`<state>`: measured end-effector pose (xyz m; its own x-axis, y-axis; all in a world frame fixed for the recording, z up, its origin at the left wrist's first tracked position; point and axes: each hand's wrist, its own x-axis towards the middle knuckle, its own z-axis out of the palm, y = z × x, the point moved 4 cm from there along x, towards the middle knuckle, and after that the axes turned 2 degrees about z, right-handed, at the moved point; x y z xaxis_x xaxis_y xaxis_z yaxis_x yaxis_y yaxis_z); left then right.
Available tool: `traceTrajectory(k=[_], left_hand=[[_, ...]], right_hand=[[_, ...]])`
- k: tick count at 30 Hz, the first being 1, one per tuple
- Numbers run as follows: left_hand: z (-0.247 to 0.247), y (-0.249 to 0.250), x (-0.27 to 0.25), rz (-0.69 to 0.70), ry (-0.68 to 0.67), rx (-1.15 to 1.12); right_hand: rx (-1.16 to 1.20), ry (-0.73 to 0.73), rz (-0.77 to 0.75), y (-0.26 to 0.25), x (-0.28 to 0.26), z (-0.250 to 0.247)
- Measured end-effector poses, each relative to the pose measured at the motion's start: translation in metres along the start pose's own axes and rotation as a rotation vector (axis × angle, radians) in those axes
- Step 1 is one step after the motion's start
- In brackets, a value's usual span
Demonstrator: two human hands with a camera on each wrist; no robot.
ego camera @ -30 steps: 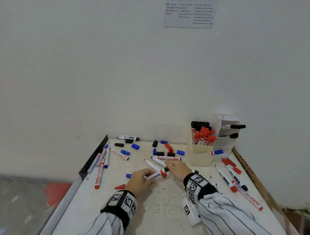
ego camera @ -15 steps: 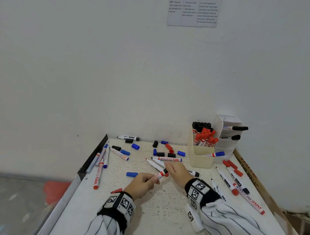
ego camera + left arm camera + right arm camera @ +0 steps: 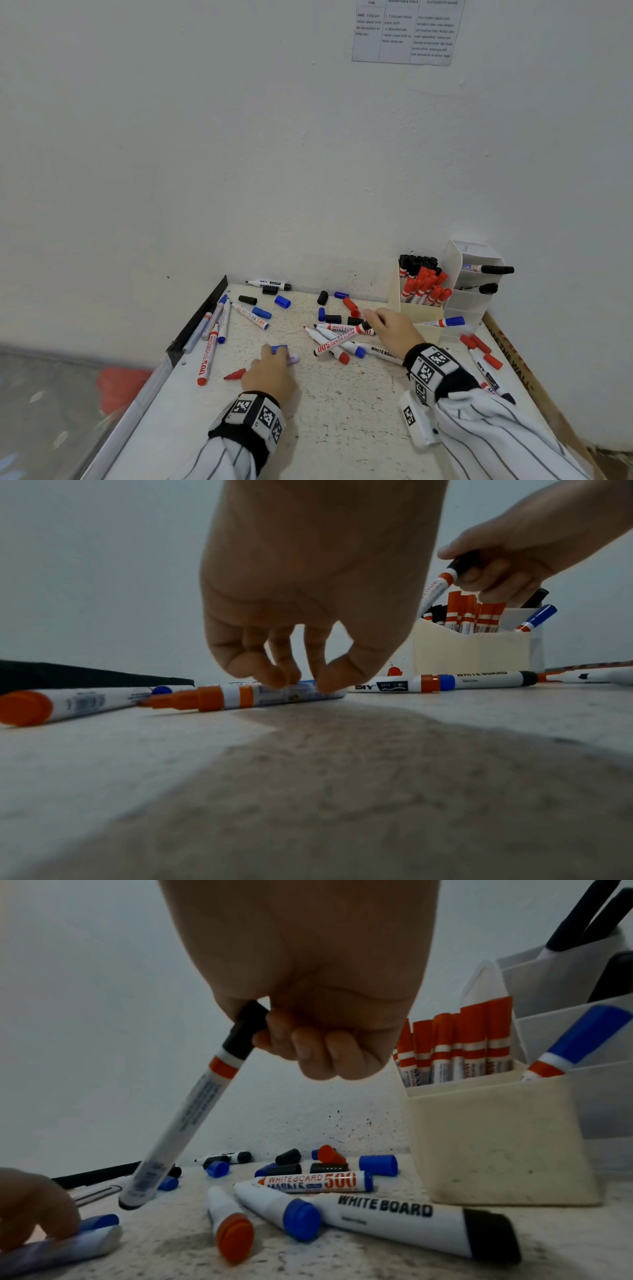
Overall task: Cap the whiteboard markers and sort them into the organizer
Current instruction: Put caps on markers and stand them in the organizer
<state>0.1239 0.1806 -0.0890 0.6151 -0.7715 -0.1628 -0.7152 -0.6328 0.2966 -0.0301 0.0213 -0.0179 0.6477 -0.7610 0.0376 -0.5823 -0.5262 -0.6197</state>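
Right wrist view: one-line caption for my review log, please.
Right hand grips a black-capped marker by its cap, beside the organizer holding red-capped markers.

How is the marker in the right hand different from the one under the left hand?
The right hand grips its marker by the black cap, lifted and tilted. The left hand touches its marker, which lies flat on the table.

The right-hand marker is capped in black. The left-hand marker is uncapped, with its red tip bare.

Both have white barrels.
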Motion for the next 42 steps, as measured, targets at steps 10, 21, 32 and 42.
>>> traceTrajectory(k=[10, 21, 32, 42], left_hand=[[-0.004, -0.003, 0.002, -0.148, -0.063, 0.081], [-0.010, 0.000, -0.002, -0.138, -0.024, 0.108], [-0.024, 0.000, 0.017, -0.111, 0.225, -0.469], [-0.021, 0.021, 0.067, -0.016, 0.165, -0.577]], right_hand=[[0.209, 0.224, -0.050, 0.003, 0.005, -0.036], [0.250, 0.715, -0.083, 0.006, 0.033, -0.135], [0.197, 0.539, -0.071, 0.011, 0.058, -0.142], [0.070, 0.577, 0.008, 0.027, 0.065, -0.174]])
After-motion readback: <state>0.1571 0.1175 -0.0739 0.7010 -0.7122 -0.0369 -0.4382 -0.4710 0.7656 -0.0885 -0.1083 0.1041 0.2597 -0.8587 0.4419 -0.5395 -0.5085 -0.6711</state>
